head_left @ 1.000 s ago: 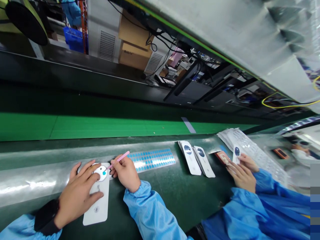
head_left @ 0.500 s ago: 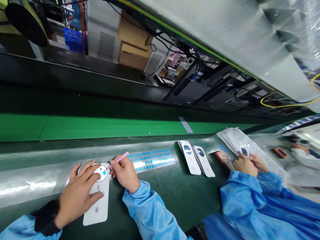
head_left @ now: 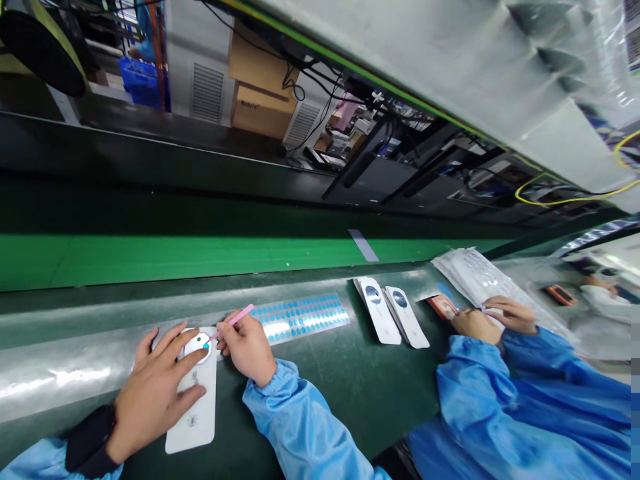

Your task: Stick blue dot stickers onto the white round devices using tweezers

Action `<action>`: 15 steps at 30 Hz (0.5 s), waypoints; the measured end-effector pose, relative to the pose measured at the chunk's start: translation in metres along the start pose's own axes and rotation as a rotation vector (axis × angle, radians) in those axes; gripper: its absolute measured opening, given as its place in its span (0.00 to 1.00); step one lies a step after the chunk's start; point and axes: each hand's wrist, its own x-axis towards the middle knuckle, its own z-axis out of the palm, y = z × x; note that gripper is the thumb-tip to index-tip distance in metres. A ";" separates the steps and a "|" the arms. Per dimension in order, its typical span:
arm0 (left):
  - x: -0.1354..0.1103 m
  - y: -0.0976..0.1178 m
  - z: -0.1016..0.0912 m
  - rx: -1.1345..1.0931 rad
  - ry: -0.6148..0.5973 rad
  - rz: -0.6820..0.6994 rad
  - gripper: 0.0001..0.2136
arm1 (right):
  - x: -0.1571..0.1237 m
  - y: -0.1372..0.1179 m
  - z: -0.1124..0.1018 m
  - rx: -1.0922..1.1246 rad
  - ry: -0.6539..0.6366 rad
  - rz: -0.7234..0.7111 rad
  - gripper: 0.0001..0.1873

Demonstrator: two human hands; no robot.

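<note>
Grip of the right hand pinches a slim pink stick between thumb and fingers, its tip reaching a small blue dot at the edge of a white rounded piece, at lower left of the frame. The left hand is spread, its fingers pressing on that piece, which sits on a long white card. A black wristband circles the left wrist. Just right of the right hand, a sheet of blue dot stickers lies on the dark green counter. Farther right stand two stacks of white cards printed with dark round labels. At right, a co-worker's hands in blue sleeves rest on a clear plastic tray sheet, near a small orange-and-brown card. Along the upper part of the frame, beyond a bright green strip, are cardboard boxes, a blue crate and tangled cables.
</note>
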 end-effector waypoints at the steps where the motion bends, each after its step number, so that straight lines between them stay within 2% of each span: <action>1: 0.000 -0.001 0.000 0.014 -0.036 0.003 0.15 | 0.000 0.001 0.001 -0.003 -0.002 -0.002 0.08; 4: 0.000 -0.004 -0.003 0.067 -0.142 0.015 0.17 | 0.002 0.003 0.003 0.002 0.000 -0.004 0.08; 7: 0.003 -0.005 -0.007 0.113 -0.182 0.005 0.19 | 0.005 0.004 0.002 0.068 -0.002 0.002 0.10; 12: 0.004 -0.006 -0.003 0.242 -0.177 -0.014 0.22 | 0.016 0.004 0.000 0.239 -0.065 0.032 0.18; 15: -0.006 -0.015 0.007 0.342 -0.150 0.004 0.23 | 0.018 0.002 0.010 0.274 -0.069 0.049 0.18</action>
